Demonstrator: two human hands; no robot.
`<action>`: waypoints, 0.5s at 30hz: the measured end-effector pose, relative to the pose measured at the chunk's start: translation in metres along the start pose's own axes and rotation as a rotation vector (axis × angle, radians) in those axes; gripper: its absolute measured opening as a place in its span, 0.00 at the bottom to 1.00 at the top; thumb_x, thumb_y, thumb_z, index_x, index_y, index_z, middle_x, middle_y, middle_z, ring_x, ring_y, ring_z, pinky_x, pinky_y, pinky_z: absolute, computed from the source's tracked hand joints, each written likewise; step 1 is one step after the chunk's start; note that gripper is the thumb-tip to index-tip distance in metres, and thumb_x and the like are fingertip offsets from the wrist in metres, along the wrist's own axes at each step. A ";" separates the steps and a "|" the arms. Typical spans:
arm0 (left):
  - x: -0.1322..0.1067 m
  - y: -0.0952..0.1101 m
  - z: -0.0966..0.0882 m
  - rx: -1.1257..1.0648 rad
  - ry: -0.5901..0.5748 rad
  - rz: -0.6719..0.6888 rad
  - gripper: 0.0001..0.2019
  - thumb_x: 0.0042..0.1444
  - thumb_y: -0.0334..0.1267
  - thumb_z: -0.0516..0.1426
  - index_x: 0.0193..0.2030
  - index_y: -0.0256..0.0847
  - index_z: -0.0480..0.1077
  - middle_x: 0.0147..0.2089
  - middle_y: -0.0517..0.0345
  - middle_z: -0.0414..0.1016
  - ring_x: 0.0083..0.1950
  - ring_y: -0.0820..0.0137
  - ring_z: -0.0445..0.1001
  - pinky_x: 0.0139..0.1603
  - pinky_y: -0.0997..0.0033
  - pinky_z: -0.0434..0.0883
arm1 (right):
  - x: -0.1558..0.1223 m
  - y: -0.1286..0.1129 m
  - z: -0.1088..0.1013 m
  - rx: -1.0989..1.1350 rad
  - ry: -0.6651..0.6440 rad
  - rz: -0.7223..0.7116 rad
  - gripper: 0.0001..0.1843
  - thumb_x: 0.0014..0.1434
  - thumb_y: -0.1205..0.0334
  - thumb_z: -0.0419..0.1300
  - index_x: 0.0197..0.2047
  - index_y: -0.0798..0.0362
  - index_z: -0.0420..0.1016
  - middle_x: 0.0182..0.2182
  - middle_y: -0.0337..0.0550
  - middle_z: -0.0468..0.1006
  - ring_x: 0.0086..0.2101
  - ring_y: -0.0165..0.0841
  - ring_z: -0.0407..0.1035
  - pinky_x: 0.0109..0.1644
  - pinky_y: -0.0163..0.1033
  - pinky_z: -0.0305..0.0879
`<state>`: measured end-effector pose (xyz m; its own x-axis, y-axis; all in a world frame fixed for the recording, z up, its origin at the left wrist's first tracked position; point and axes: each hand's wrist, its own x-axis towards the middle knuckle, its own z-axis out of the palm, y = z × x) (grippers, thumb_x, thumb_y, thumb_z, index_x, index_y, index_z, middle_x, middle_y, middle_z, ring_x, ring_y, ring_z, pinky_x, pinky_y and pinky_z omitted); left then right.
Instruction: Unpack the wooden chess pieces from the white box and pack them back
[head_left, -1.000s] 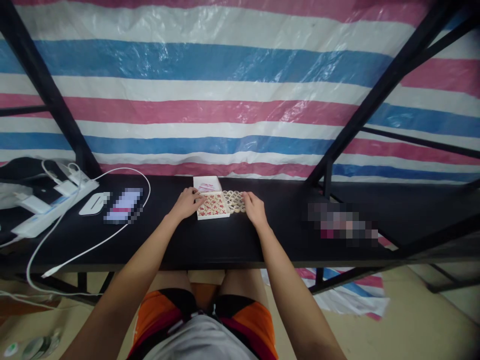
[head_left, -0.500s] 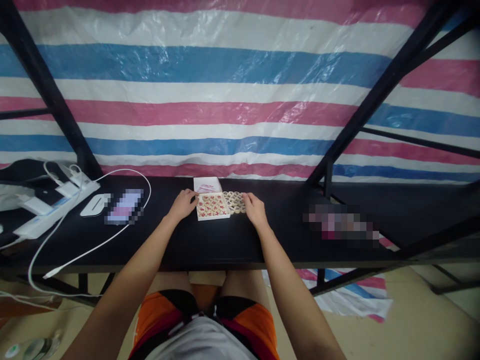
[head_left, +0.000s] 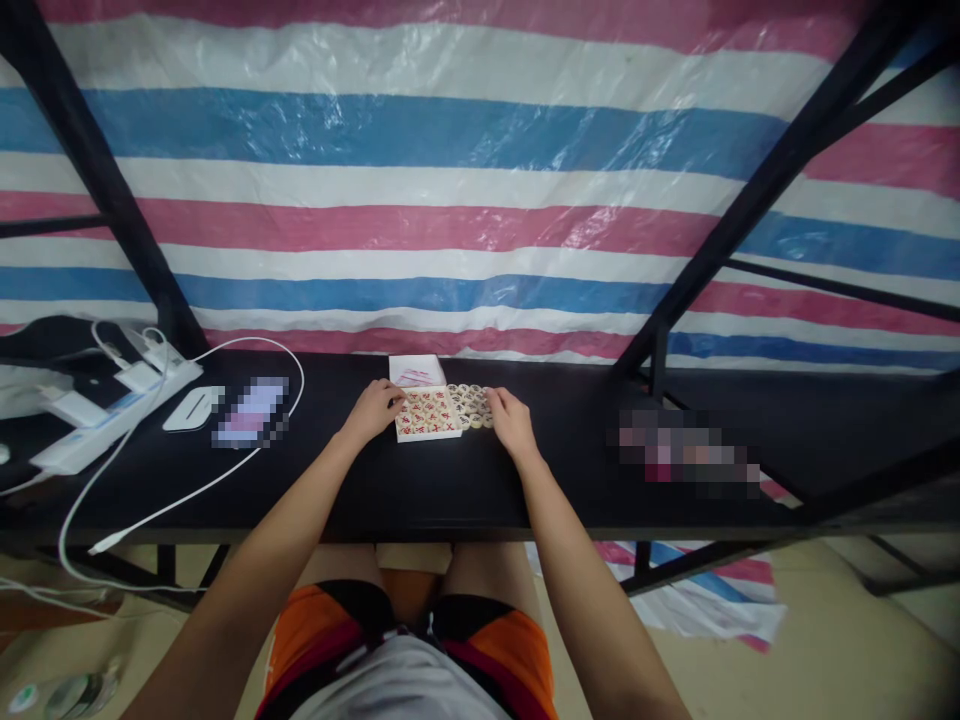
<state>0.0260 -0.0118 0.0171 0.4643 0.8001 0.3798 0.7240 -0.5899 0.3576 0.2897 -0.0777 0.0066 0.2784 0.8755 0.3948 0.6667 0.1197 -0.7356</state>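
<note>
A small white box on the black table holds several rows of round Chinese chess pieces with red characters. At its upper left corner my left hand has its fingers curled over the rim; whatever lies under the fingertips is hidden. Right beside the box is a group of Chinese chess pieces with dark characters, close together on the table. My right hand touches the right side of this group, its fingers drawn together; a piece between them cannot be made out. Behind the box stands a white lid with pinkish print.
A power strip with chargers lies at the left, near a white device and a blurred phone. A white cable curves around them. Blurred items lie on the right. Black frame bars and striped sheeting stand behind.
The fingers of my left hand have shifted slightly right, over the box's upper left corner. My right hand stays by the dark-lettered pieces.
</note>
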 end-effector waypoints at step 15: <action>-0.006 -0.024 -0.005 0.148 -0.048 -0.251 0.12 0.60 0.40 0.51 0.43 0.42 0.75 0.42 0.50 0.77 0.44 0.61 0.73 0.45 0.64 0.67 | 0.003 0.006 -0.001 -0.013 0.107 0.086 0.22 0.59 0.45 0.46 0.31 0.52 0.73 0.29 0.45 0.76 0.32 0.36 0.67 0.40 0.37 0.59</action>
<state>0.0034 -0.0027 0.0109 0.2824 0.9253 0.2530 0.8841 -0.3534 0.3057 0.2953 -0.0755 0.0040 0.4068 0.8274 0.3872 0.6457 0.0394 -0.7625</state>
